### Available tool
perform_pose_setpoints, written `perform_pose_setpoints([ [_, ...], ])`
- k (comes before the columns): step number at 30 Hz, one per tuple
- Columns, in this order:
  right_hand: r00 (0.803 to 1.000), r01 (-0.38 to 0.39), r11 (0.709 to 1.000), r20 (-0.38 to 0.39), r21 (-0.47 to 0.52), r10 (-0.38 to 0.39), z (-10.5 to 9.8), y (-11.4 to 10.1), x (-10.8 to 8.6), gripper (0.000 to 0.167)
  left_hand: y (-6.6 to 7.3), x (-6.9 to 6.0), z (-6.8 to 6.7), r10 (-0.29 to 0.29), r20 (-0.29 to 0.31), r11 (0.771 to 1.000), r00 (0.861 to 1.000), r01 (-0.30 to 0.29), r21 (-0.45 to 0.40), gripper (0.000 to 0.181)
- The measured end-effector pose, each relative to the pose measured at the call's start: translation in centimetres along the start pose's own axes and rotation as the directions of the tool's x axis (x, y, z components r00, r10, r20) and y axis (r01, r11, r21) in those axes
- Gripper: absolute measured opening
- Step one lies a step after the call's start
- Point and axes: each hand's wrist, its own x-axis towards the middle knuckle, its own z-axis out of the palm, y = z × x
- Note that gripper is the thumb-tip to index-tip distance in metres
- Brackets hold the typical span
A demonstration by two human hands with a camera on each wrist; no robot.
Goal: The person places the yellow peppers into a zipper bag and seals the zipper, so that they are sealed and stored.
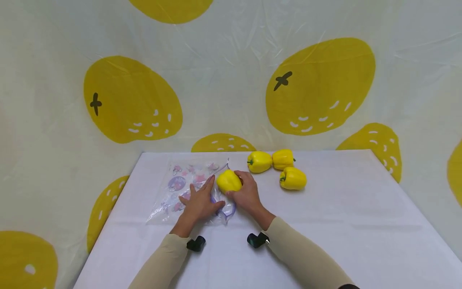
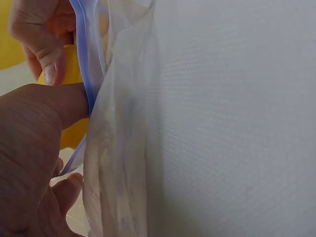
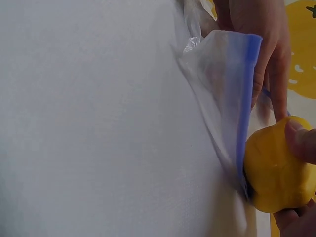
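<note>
A clear zip bag (image 1: pixel 164 210) with pink and purple prints lies on the left of the table, its blue-edged mouth (image 3: pixel 244 98) facing right and parted. The left hand (image 1: pixel 200 202) spreads its fingers over the bag; in the left wrist view the thumb of that left hand (image 2: pixel 34 123) reaches inside the blue edge. A yellow bell pepper (image 1: pixel 229 181) is gripped by the right hand (image 1: pixel 248 194), right at the bag's mouth. The right wrist view shows this pepper (image 3: pixel 276 168) against the blue edge, with the right thumb on it.
Three more yellow peppers lie at the back of the white table (image 1: pixel 325 224): one (image 1: pixel 260 162) at left, one (image 1: pixel 283 159) beside it, and one (image 1: pixel 293 179) nearer the front. Behind the table hangs a fruit-printed cloth (image 1: pixel 223 80). Black wrist cameras sit below both hands.
</note>
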Motion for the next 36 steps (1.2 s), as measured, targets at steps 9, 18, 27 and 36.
perform_pose_setpoints([
  [9, 1.000, 0.017, 0.999, -0.006, 0.032, -0.017, 0.6, 0.4, 0.1, 0.072, -0.2, -0.2, -0.3, 0.037, -0.002, 0.999, 0.999, -0.037, -0.018, 0.099],
  [18, 0.998, 0.043, 0.998, -0.044, 0.037, -0.041, 1.0, 0.4, 0.0, 0.070, -0.1, -0.2, -0.4, 0.045, -0.034, 0.998, 0.998, -0.047, -0.034, 0.099],
  [27, 0.998, 0.012, 1.000, -0.069, 0.012, -0.011, 0.9, -0.4, -0.1, 0.067, 0.1, -0.2, -0.1, 0.087, -0.094, 0.995, 0.992, -0.082, 0.061, 0.097],
  [36, 0.997, -0.023, 1.000, -0.076, -0.008, 0.022, 1.0, -0.9, -0.3, 0.067, 0.4, -0.2, -0.3, 0.204, -0.134, 0.978, 0.970, -0.196, 0.073, 0.093],
])
